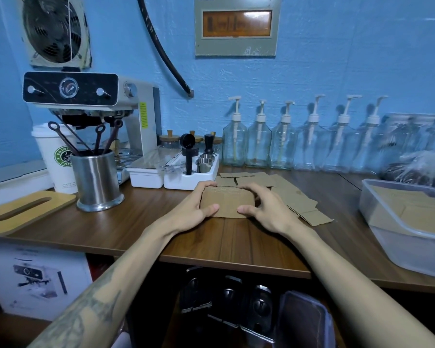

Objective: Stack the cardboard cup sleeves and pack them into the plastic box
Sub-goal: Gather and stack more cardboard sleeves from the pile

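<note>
At the centre of the frame, the left hand (196,206) and right hand (263,206) curl around a stack of cardboard cup sleeves (227,202), squaring it on the wooden counter (116,229). Loose sleeves (296,199) lie just behind and to the right. The plastic box (397,249), lower right, seems already partly filled. Next, probably: carry the stack right, keeping it pinched together.

- Stack of flat brown cardboard sleeves (227,202), left of plastic box (397,243).
- Loose sleeves (299,199) scattered between stack and box.
- Translucent box, open, holding packed sleeves (412,209).
</note>
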Tool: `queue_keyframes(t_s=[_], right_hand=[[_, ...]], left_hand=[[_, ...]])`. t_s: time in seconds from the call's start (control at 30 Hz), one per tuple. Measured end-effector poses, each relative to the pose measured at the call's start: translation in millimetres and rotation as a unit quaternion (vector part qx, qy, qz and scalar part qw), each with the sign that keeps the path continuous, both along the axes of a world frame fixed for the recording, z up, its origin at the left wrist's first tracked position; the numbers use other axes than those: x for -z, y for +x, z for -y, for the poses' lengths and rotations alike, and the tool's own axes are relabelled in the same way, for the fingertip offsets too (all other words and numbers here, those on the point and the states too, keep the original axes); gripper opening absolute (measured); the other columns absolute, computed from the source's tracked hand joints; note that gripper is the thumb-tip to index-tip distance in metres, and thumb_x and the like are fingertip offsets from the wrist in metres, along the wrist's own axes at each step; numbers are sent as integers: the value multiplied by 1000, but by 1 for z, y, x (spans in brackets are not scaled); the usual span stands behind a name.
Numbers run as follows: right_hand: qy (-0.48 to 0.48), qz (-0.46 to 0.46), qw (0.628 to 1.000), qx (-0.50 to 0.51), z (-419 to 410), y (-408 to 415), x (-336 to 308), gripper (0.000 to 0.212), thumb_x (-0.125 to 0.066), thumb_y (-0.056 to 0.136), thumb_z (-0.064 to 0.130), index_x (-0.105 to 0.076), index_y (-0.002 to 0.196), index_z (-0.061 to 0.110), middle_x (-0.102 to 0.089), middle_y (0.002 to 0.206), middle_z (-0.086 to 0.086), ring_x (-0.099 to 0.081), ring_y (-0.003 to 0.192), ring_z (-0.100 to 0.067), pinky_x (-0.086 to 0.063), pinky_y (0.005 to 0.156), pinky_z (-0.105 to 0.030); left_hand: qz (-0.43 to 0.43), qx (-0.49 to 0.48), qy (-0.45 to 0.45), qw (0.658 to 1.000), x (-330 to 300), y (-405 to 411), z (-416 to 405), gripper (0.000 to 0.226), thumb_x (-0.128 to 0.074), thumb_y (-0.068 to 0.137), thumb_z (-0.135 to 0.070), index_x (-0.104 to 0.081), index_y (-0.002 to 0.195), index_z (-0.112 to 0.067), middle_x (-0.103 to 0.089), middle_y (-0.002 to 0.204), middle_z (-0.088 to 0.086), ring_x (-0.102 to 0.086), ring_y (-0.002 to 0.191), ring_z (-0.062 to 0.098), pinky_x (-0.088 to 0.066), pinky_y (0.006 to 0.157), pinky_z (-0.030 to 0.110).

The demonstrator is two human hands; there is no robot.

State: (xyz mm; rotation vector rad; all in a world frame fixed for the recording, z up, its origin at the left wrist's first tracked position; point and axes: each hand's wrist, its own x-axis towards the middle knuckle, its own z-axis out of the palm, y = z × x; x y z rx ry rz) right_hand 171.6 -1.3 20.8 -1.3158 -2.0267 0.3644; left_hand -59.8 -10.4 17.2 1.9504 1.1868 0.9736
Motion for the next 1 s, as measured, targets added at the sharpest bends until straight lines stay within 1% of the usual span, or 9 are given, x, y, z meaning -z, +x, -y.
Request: queue_keyframes(t_s=[0.1, 0.23, 0.37, 0.5, 0.6, 0.7, 0.8, 0.9, 1.0], right_hand=[[13, 9, 1000, 13, 2, -1, -1, 61, -74, 86, 32, -48, 141, 28, -57, 137, 0, -51, 125, -21, -40, 106, -35], [6, 56, 998, 27, 6, -6, 2, 72, -62, 94, 38, -25, 154, 23, -42, 148, -7, -38, 138, -26, -32, 114, -42], [-4, 77, 997, 19, 8, -8, 3, 74, -54, 99, 38, -12, 157, 19, -35, 152, -9, -30, 143, -27, -27, 116, -48], [18, 74, 997, 28, 5, -4, 2, 62, -57, 96, 40, -30, 150, 26, -45, 147, -4, -39, 137, -25, -32, 112, -47], [15, 32, 999, 16, 2, -1, 2, 54, -66, 91, 39, -44, 139, 28, -55, 136, 0, -54, 118, -26, -42, 104, -45], [14, 18, 1000, 21, 0, -3, -3, 53, -70, 87, 41, -51, 134, 27, -56, 131, 3, -53, 118, -22, -42, 104, -45], [44, 66, 997, 16, -2, -9, -14, 55, -68, 87, 47, -54, 136, 28, -52, 135, 4, -42, 130, -19, -32, 111, -46], [47, 107, 993, 0, -4, -20, -25, 59, -71, 85, 45, -53, 139, 29, -55, 139, 5, -44, 132, -19, -32, 111, -44], [4, 88, 996, -9, -7, -27, -32, 52, -76, 83, 37, -60, 132, 27, -64, 131, 0, -55, 124, -20, -43, 106, -38]], left_hand=[[-29, -16, 18, 999, -1, 0, 2, 62, -58, 98, -23, -26, 150, -31, -49, 131, -15, -53, 109, -6, -40, 84, 2], [-48, -8, -15, 999, 1, -1, -1, 81, -54, 100, -28, 4, 157, -28, -34, 149, -12, -38, 133, 5, -29, 112, 23], [-63, 3, -25, 998, 2, 2, -2, 89, -52, 101, -29, 20, 153, -29, -28, 150, -15, -35, 135, 3, -27, 111, 21], [-36, -22, 18, 999, 2, 1, -2, 68, -54, 100, -29, -15, 155, -34, -41, 144, -13, -48, 124, 9, -37, 100, 20], [-21, -39, 59, 997, 3, -2, -3, 45, -61, 96, -25, -43, 133, -42, -59, 118, 1, -58, 102, 23, -47, 90, 27], [-12, -35, 66, 997, 4, -4, -5, 40, -64, 93, -22, -48, 122, -45, -62, 115, -1, -60, 102, 25, -50, 95, 41], [-10, -30, 70, 997, 4, -3, -5, 39, -63, 91, -27, -48, 120, -48, -62, 113, 2, -60, 100, 27, -51, 94, 43], [-13, -26, 74, 997, 6, -4, -8, 40, -63, 92, -25, -48, 122, -46, -62, 108, 0, -58, 89, 18, -50, 88, 37], [-11, -30, 76, 997, 8, -4, -9, 41, -63, 94, -22, -47, 128, -39, -57, 96, -11, -52, 79, 8, -44, 79, 26]])
